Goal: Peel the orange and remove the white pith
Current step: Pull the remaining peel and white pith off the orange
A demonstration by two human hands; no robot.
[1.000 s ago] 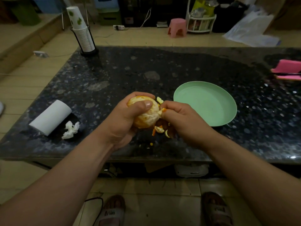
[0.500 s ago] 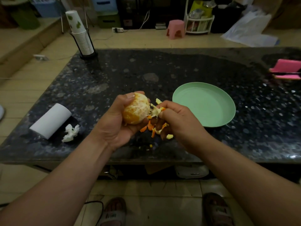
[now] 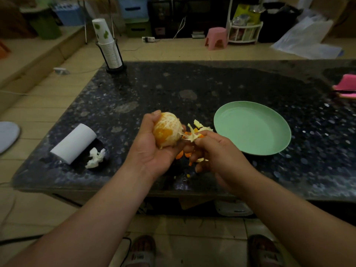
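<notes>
left hand (image 3: pixel 152 153) grip curled round orange (image 3: pixel 167 130) | right hand (image 3: pixel 221 155) grip pinching pith strip (image 3: pixel 192 137) | cups (image 3: pixel 110 52) stacked in holder (image 3: pixel 116 69)

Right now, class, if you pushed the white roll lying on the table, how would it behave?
The white roll lies on its side, so it would probably roll. It looks like wound paper, so likely light. The crumpled tissue beside it might stop it.

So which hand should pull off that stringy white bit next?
The right hand, most likely. It pinches the white pith strand that stretches off the orange. The left hand is wrapped round the orange and holds it, so it has no free fingers.
</notes>
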